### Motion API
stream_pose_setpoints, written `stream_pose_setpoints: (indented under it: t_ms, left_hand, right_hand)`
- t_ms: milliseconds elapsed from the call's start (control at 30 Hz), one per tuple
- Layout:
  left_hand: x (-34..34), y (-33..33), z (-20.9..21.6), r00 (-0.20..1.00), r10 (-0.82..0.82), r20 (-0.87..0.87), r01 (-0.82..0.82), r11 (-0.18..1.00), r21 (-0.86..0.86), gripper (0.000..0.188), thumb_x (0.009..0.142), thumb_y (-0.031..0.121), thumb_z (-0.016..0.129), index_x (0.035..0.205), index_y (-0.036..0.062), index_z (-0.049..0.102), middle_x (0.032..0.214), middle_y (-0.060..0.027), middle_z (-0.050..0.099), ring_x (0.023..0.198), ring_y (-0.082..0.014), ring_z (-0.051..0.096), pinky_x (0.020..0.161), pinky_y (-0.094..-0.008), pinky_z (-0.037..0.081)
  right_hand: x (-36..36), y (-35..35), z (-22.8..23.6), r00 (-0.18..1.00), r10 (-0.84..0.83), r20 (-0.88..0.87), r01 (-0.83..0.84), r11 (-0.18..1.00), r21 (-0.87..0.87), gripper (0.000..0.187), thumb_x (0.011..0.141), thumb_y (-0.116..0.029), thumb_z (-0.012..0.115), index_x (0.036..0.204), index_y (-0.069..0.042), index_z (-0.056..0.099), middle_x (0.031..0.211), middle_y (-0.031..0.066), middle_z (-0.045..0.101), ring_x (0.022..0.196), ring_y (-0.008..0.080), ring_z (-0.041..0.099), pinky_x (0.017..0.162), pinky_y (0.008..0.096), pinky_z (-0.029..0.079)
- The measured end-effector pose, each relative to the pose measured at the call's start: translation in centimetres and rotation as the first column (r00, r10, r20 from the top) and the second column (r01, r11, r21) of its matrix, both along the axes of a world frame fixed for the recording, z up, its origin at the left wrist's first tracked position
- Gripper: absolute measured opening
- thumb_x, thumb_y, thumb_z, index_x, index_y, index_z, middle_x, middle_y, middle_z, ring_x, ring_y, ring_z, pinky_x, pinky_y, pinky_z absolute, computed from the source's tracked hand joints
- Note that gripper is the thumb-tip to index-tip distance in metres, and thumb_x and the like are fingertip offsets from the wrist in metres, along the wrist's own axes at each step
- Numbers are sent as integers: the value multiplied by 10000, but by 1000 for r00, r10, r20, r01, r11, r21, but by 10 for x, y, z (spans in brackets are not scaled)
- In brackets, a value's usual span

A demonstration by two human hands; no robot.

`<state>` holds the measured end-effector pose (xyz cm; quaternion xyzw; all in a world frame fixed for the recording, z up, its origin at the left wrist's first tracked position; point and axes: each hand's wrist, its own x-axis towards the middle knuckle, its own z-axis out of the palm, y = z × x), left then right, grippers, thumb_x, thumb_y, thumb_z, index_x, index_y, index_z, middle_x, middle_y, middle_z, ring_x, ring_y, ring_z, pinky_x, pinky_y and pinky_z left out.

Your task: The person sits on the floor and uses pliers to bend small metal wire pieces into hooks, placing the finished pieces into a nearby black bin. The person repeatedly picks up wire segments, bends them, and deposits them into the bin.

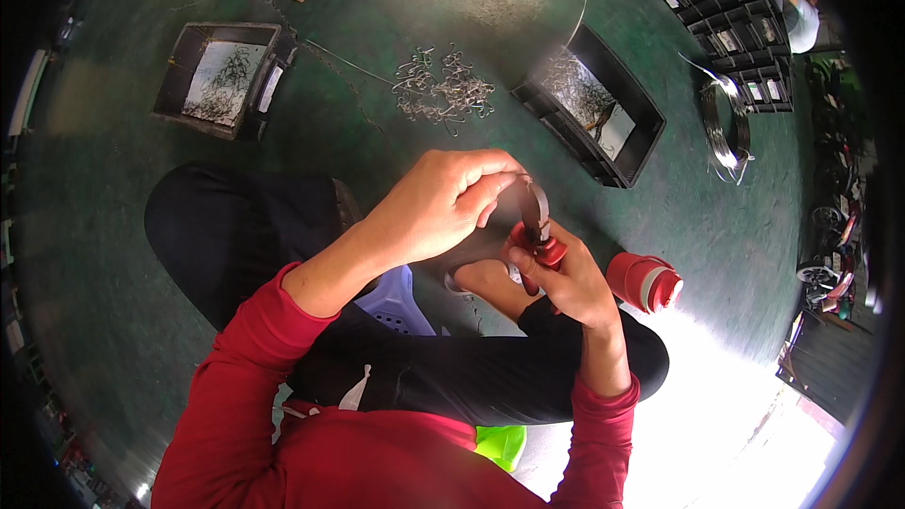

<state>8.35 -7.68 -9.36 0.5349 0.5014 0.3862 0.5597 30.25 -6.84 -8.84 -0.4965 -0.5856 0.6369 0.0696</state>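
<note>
My right hand (pixel 580 283) is closed round the red handles of a pair of pliers (pixel 537 212), whose dark jaws point up and away from me. Just left of the jaw tips, my left hand (pixel 438 203) pinches thumb and forefinger together. Whatever lies between those fingertips is too small to make out. Beyond both hands, a loose pile of bent wire hooks (pixel 443 92) rests on the green floor.
A black crate (pixel 201 128) with wire pieces stands far left; another black crate (pixel 575 137) stands right. A wire coil (pixel 714 127), stacked black crates (pixel 726 24) and a red jug (pixel 636 281) are farther right. A violet plastic stool (pixel 394 306) is between my legs.
</note>
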Motion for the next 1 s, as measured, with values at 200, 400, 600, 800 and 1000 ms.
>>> stream_pose_setpoints:
  t_ms: [200,400,600,800,1000]
  left_hand:
    - [0,-1,1,999,11,-34,-9,998,59,184,992,85,499,1049,-16,642,609,-17,506,560,-68,486,516,-251,403]
    - [8,-10,1,979,85,-184,-46,977,206,136,946,23,503,1013,-23,613,583,-81,547,502,-136,538,501,-295,430]
    - [11,-12,-8,960,145,-240,-70,952,297,113,908,-21,538,1000,-25,604,603,-123,568,499,-199,572,496,-315,440]
    - [12,-13,-11,959,165,-233,-84,943,322,104,898,-22,557,993,-28,598,654,-157,598,527,-246,603,505,-332,447]
    - [16,-14,-10,953,189,-236,-107,941,322,105,890,-23,562,990,-32,593,715,-205,626,572,-339,613,509,-346,447]
  right_hand:
    - [-6,-3,3,998,-7,68,-6,982,186,245,854,-190,710,952,8,605,756,129,637,683,201,614,675,327,479]
    - [-12,-7,-4,983,-82,167,10,920,391,235,828,-171,734,912,3,600,739,155,656,653,283,647,650,342,497]
    - [-15,-6,-9,972,-112,205,17,909,416,215,819,-134,741,899,-4,590,740,155,663,663,295,661,632,347,499]
    - [-16,-5,-13,964,-148,222,35,896,444,228,819,-118,742,859,-3,549,721,173,631,651,329,642,603,352,483]
    - [-16,-7,-18,952,-177,251,17,845,534,241,816,-124,744,868,-10,538,751,178,618,689,363,637,612,377,482]
